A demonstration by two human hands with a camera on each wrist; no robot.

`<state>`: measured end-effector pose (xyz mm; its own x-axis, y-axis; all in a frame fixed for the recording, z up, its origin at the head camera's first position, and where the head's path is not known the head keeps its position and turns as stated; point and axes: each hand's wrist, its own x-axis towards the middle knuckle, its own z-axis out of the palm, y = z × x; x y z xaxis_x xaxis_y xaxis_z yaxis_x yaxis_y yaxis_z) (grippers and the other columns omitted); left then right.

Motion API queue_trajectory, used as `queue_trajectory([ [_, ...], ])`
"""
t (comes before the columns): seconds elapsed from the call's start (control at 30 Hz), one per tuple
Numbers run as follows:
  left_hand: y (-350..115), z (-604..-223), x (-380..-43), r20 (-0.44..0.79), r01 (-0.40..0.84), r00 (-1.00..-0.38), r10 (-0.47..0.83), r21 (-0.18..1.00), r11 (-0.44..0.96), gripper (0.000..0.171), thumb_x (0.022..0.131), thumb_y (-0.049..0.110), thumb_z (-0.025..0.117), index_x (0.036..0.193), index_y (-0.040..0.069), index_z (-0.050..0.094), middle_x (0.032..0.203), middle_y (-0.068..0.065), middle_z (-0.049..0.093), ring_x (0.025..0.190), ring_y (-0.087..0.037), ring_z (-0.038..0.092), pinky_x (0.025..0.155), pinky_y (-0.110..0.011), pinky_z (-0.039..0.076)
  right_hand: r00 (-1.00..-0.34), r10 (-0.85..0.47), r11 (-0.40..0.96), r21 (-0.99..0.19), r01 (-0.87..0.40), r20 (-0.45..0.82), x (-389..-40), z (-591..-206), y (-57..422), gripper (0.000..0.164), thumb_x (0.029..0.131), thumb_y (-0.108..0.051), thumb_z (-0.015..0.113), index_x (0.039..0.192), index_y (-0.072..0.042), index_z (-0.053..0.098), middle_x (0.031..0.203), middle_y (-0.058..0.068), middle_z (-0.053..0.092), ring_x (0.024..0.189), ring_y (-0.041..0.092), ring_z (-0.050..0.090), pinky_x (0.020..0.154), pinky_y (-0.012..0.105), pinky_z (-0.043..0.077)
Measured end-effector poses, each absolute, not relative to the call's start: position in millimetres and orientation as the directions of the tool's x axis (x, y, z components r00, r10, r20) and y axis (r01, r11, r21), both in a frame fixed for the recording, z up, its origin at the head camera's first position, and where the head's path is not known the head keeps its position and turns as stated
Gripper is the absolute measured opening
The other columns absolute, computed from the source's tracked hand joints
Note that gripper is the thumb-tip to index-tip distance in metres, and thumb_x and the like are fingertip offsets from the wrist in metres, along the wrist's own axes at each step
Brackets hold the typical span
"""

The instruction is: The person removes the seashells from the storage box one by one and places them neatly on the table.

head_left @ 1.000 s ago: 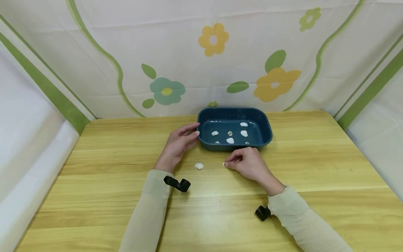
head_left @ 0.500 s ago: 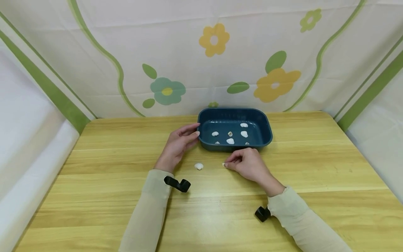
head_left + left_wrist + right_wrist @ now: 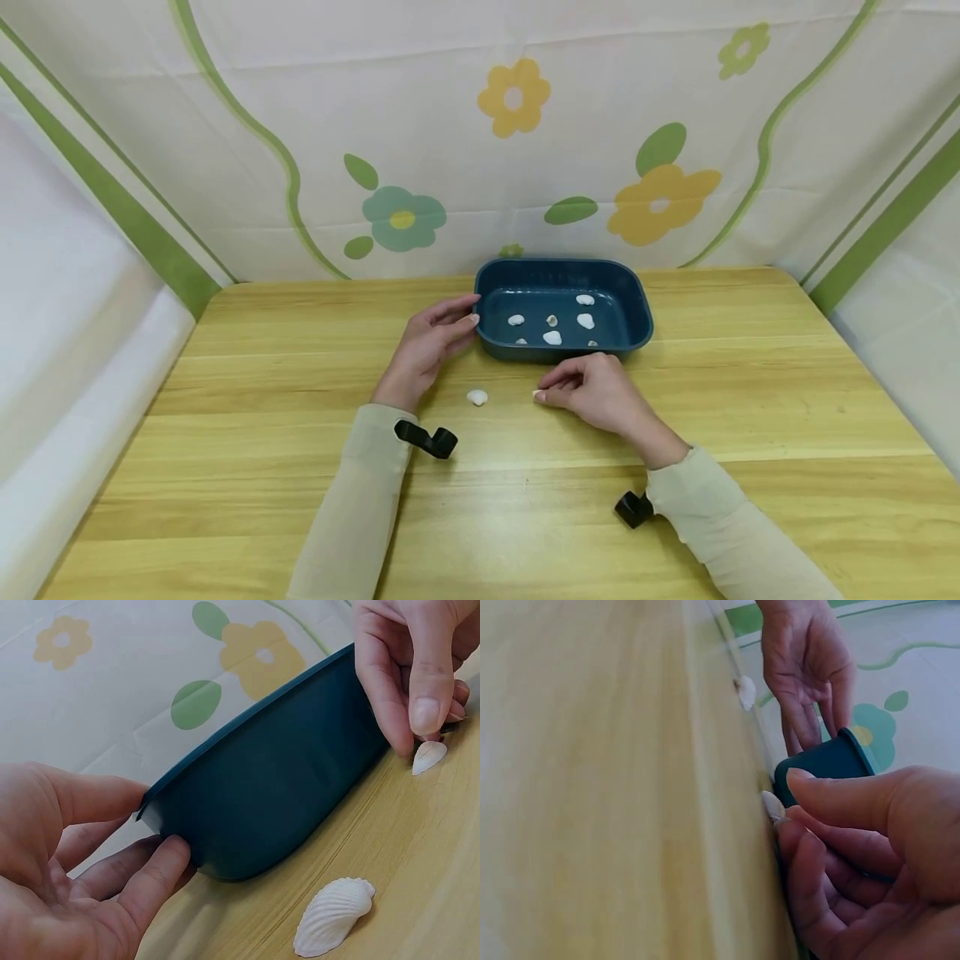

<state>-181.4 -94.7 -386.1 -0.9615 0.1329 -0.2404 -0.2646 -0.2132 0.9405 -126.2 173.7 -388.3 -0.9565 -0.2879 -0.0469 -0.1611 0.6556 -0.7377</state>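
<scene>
In the head view a dark blue rectangular basin point(image 3: 491, 346) stands at the back of the table with several small shells inside. My left hand point(image 3: 429, 346) rests its fingertips point(image 3: 176, 851) against the basin's left end, fingers extended. Just below the front wall, my right hand point(image 3: 600, 392) pinches a small white seashell point(image 3: 430, 757) between thumb and fingertips, low at the tabletop. A larger ribbed white seashell point(image 3: 334, 916) lies on the wood between the two hands. Part of the pinched shell is hidden by the fingers in the head view.
Beneath everything is a light wood-grain table point(image 3: 480, 533). A white cloth point(image 3: 420, 92) printed with flowers hangs directly behind the basin. Black wrist cameras stick out from the left sleeve point(image 3: 360, 492) and the right sleeve point(image 3: 723, 508).
Both hands, the basin and the loose shell keep their places relative to each other. The whole head view has shifted slightly.
</scene>
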Motion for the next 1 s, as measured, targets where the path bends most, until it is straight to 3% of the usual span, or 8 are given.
queue_trajectory([
  [0.3,-95,-386,-182,-0.242,-0.267,-0.961,0.134,0.94,-0.211,0.043,0.105,0.004,0.069,0.148,0.011,0.066,0.154,-0.01,0.063,0.14,-0.028,0.062,0.117,-0.041,0.054,-0.93,-0.351,0.533,-0.839,-0.104,-0.108,-124,-368,185,0.012,0.094,-0.022,0.086,0.103,-0.013,0.085,0.09,0.004,0.081,0.075,0.025,0.072,0.063,0.029,0.059],
  [0.5,-95,-387,-182,-0.242,-0.266,-0.961,0.132,0.939,-0.219,0.041,0.105,0.004,0.069,0.145,0.012,0.069,0.155,-0.011,0.062,0.141,-0.029,0.062,0.117,-0.041,0.054,-0.938,-0.331,0.488,-0.869,-0.077,-0.103,-121,-344,198,0.017,0.095,-0.024,0.085,0.107,-0.012,0.085,0.1,0.007,0.082,0.087,0.032,0.076,0.074,0.033,0.065],
  [0.73,-94,-386,-181,-0.24,-0.264,-0.962,0.134,0.941,-0.213,0.041,0.104,0.005,0.069,0.145,0.012,0.069,0.153,-0.009,0.064,0.14,-0.028,0.063,0.116,-0.04,0.055,-0.975,-0.22,0.438,-0.896,-0.075,-0.026,-118,-317,224,0.031,0.096,-0.028,0.084,0.117,-0.005,0.082,0.098,-0.002,0.082,0.086,0.019,0.076,0.076,0.028,0.065],
  [1.0,-96,-387,-181,-0.237,-0.263,-0.961,0.14,0.941,-0.211,0.044,0.105,0.005,0.069,0.148,0.011,0.066,0.157,-0.012,0.06,0.141,-0.029,0.062,0.118,-0.042,0.054,-0.99,-0.134,0.45,-0.887,-0.101,0.045,-123,-316,251,0.033,0.098,-0.032,0.082,0.121,-0.007,0.081,0.092,-0.008,0.081,0.081,0.015,0.073,0.075,0.024,0.06],
])
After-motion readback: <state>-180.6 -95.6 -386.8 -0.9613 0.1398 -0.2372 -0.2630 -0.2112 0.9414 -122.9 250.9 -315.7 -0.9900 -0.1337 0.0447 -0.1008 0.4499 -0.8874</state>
